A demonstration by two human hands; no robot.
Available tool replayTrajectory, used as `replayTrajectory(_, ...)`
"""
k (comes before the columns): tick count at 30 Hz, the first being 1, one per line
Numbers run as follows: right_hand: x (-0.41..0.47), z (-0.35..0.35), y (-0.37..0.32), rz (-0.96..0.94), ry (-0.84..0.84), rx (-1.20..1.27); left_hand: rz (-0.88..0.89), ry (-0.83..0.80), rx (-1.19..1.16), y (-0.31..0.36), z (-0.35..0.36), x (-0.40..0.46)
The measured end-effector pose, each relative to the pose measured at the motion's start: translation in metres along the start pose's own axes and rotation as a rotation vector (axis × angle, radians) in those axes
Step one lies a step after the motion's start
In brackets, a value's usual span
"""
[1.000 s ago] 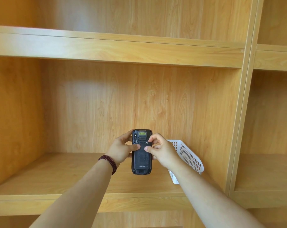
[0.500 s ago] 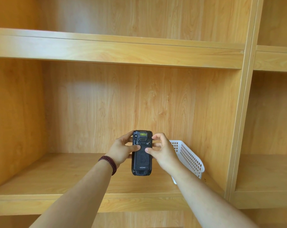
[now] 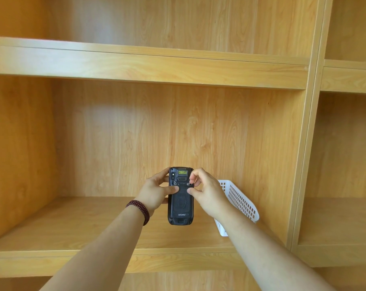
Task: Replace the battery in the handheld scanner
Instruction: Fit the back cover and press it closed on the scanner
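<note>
A black handheld scanner [image 3: 181, 203] is held upright in the air before the shelf, its back cover facing me. My left hand [image 3: 154, 191] grips its left side, thumb lying across the cover below the two latch screws. My right hand [image 3: 207, 194] holds the right edge; its curled forefinger and thumb are at the right latch screw [image 3: 188, 183]. The cover is in place and no battery is visible.
A white perforated plastic basket [image 3: 241, 201] leans on the wooden shelf board [image 3: 73, 223] behind my right hand; its contents are hidden. A vertical divider [image 3: 306, 143] stands to the right, with further compartments beyond. Another shelf board [image 3: 136, 66] runs overhead.
The scanner stays nearly still. My right hand's fingers have curled more tightly at the right latch screw, and the thumb has slid slightly down the right edge.
</note>
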State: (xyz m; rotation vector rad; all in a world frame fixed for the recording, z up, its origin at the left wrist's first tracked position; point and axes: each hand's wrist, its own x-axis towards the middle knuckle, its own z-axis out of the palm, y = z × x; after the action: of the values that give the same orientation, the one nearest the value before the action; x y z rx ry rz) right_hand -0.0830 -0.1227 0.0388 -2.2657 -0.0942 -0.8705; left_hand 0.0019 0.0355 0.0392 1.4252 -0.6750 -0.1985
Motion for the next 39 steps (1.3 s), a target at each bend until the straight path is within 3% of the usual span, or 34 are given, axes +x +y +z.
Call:
replayTrajectory(25, 0.007, 0.003, 0.002, 0.12, 0.055, 0.0, -0.034, 0.061, -0.121, -0.013, 0.005, 0.007)
replayTrajectory(39, 0.009, 0.008, 0.013, 0.064, 0.089, 0.006, -0.014, 0.054, -0.115, -0.009, 0.003, 0.008)
